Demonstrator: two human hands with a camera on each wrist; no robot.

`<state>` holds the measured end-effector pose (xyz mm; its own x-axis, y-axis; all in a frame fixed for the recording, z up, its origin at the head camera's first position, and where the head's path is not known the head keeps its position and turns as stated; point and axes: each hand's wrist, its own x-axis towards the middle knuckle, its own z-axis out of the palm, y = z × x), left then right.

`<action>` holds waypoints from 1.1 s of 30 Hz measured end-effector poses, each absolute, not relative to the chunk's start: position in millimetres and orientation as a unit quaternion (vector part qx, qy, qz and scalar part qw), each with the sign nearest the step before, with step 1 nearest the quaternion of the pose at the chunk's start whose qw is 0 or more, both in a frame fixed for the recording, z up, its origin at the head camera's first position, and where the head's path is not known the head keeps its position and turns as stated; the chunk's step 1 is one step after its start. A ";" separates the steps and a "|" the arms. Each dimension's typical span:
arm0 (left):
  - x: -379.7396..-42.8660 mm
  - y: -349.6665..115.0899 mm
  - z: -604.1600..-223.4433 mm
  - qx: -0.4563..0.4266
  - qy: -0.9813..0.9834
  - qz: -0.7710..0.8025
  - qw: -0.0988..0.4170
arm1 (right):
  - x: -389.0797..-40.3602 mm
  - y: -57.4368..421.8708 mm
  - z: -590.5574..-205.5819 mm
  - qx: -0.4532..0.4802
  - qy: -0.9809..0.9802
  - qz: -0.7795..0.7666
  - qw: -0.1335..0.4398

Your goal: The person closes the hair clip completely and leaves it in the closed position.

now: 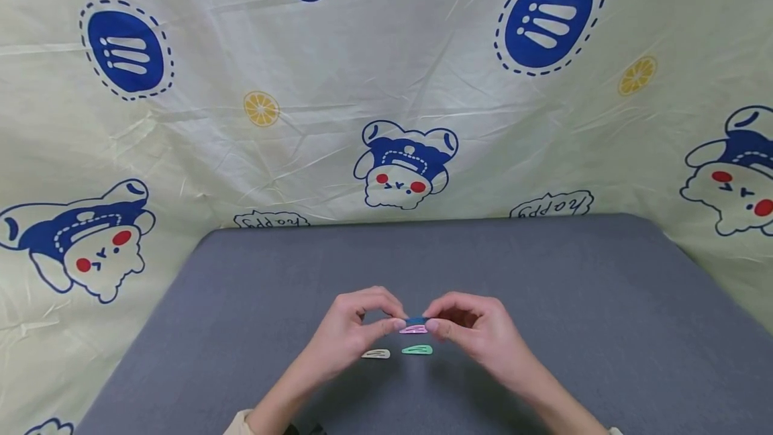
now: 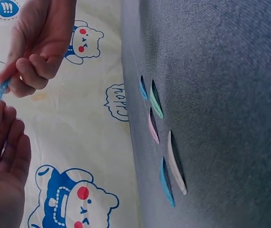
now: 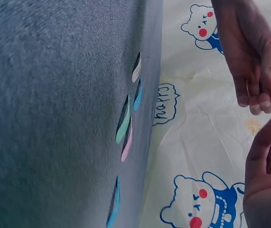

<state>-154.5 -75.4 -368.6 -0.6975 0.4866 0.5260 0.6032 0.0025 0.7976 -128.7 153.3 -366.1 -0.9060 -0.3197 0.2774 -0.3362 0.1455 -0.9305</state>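
My left hand (image 1: 359, 324) and right hand (image 1: 477, 327) face each other above the table. Between them they pinch a small blue hair clip (image 1: 415, 321), one end in each hand's thumb and fingers. A pink hair clip (image 1: 413, 329) shows just below it in the head view. Nearer me lie a green hair clip (image 1: 417, 350) and a cream hair clip (image 1: 377, 354), the latter partly covered by my left hand. Two other blue clips, hidden by my hands in the head view, lie on the table: one blue clip (image 2: 143, 88) and a second blue clip (image 2: 166, 183).
A grey cloth-covered table (image 1: 272, 274) spreads under my hands. Behind it hangs a pale curtain (image 1: 326, 72) printed with cartoon bears, orange slices and blue shapes, down to the table's far edge.
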 end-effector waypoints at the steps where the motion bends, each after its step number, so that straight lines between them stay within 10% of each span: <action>1: -154.8 -75.3 -369.2 -0.387 -0.702 -0.596 0.043 | -129.4 153.8 -366.8 0.222 -0.754 0.618 0.000; 17: -150.0 -67.9 -366.3 -0.402 -0.753 -0.477 0.210 | -134.9 157.0 -369.2 0.153 -0.634 0.752 -0.099; 33: -150.8 -68.4 -365.4 -0.389 -0.785 -0.435 0.209 | -137.7 157.6 -366.8 0.121 -0.701 0.700 -0.057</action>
<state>-150.8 -68.4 -365.4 -0.6099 0.4291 0.6663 0.7924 0.3195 0.5195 -137.7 157.6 -366.8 -0.9644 -0.2488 0.0898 -0.0901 -0.0102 -0.9959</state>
